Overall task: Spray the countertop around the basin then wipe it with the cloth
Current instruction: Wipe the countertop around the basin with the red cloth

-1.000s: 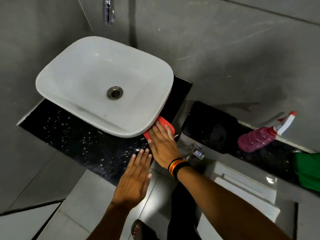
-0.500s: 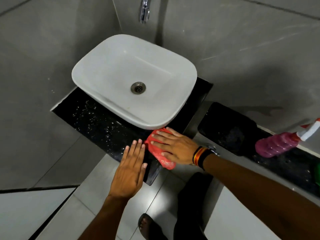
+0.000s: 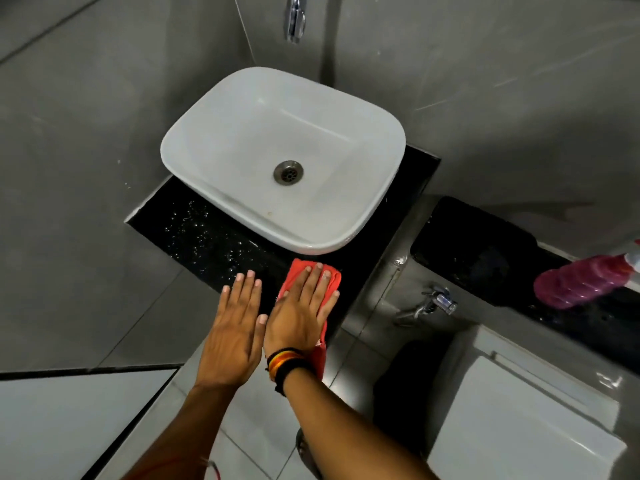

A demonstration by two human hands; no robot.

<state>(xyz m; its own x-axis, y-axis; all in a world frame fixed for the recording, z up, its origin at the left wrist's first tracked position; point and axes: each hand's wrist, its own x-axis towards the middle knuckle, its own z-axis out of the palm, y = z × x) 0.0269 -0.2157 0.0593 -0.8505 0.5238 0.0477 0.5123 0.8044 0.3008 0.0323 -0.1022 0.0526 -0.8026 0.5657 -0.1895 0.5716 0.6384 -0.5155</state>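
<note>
A white basin stands on a black countertop speckled with spray droplets on its left part. My right hand lies flat on a red cloth, pressing it onto the countertop's front edge just below the basin. Part of the cloth hangs over the edge beside my wrist. My left hand rests flat next to it on the left, fingers spread, holding nothing. A pink spray bottle lies on the black ledge at the far right, cut off by the frame.
A chrome tap juts from the grey wall above the basin. To the right are a small wall tap and a white toilet cistern. A black bin sits behind it. Grey tiled floor lies below.
My right hand has slid the red cloth from the basin's right corner leftward along the front edge, turning to point forward. My view has shifted, moving the basin rightward in frame.
</note>
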